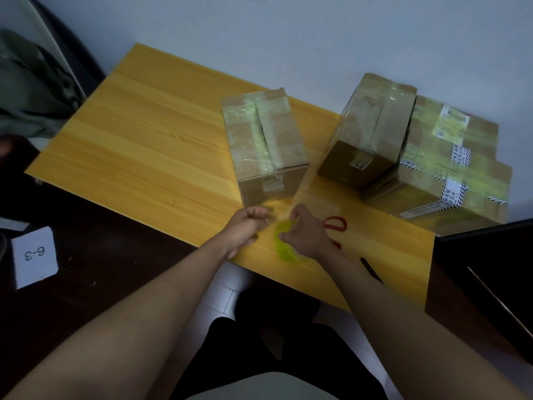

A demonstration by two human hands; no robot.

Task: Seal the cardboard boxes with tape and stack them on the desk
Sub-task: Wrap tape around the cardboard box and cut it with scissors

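Two bare hands work over the tabletop's near edge. The right hand curls its fingers around one roll of yellowish tape. The left hand has its fingers bent beside the roll; whether they pinch the tape end I cannot tell. A clear strip of tape runs from the hands up and away toward the far right. One pair of red-handled scissors lies just right of the right hand, and one dark pen lies at the near edge. Three cardboard boxes stand farther back: a middle box with its long axis running near to far, a tilted box leaning on a large labelled box at the right edge.
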